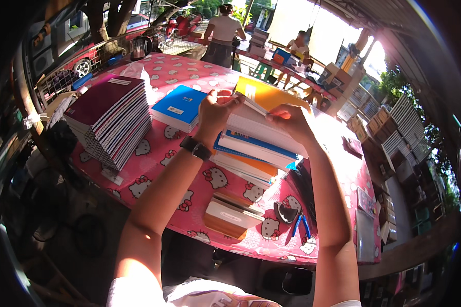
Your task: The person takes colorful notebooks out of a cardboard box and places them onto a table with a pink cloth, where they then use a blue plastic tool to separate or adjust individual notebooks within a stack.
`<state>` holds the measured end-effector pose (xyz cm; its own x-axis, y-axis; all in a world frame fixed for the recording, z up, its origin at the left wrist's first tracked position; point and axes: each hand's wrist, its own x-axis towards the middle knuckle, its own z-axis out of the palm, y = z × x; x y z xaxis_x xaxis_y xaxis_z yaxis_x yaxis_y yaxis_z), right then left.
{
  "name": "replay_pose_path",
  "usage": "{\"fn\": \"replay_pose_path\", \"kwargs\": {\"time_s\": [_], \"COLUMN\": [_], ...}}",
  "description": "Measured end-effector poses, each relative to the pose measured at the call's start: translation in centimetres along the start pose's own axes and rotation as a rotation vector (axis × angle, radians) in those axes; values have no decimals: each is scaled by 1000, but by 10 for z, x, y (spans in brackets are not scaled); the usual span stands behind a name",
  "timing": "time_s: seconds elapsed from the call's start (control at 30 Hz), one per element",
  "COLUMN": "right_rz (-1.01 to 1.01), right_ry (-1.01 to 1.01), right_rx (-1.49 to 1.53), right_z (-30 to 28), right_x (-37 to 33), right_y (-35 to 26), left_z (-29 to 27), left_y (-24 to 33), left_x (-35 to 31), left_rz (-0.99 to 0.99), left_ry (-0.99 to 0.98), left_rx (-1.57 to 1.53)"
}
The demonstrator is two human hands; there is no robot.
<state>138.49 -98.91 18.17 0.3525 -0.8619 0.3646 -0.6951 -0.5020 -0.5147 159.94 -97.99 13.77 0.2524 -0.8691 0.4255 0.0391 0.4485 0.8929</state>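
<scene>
Both my hands are raised over the middle of the table, at the far edge of a white sheaf of pages [258, 128]. My left hand [217, 110], with a dark watch on its wrist, has thumb and fingers closed on the pages' left corner. My right hand [291, 120] pinches the same edge further right. A yellow cover [271, 94] lies just beyond the pages. Below them is a pile of blue-covered notebooks [261, 145], partly hidden by the pages. Blue pliers [305, 225] and a bundle of black spiral binding coils [303, 187] lie near my right forearm.
Spiral-bound notebooks with maroon covers [112, 100] stand in a tall stack at left, beside a shorter blue stack [180, 105]. A white and brown box-like device [235, 211] sits at the near edge of the pink patterned tablecloth [153, 176]. Two people are at a far table.
</scene>
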Motion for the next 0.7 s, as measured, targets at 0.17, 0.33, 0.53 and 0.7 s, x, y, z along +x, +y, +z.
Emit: {"fn": "replay_pose_path", "kwargs": {"time_s": [0.17,0.33,0.53,0.7], "right_rz": [52,-5,3,11], "right_ry": [-15,-9,17,21], "right_rx": [58,100,136,157], "right_z": [3,2,4,4], "right_x": [0,-4,-7,-7], "right_y": [-8,-9,-13,-11], "left_z": [-1,0,2,3], "left_y": [-13,-13,-19,-24], "left_x": [7,2,4,4], "left_rz": [-20,-24,-28,2], "left_ry": [-45,-129,-180,-206], "left_rx": [-154,-417,-533,-591]}}
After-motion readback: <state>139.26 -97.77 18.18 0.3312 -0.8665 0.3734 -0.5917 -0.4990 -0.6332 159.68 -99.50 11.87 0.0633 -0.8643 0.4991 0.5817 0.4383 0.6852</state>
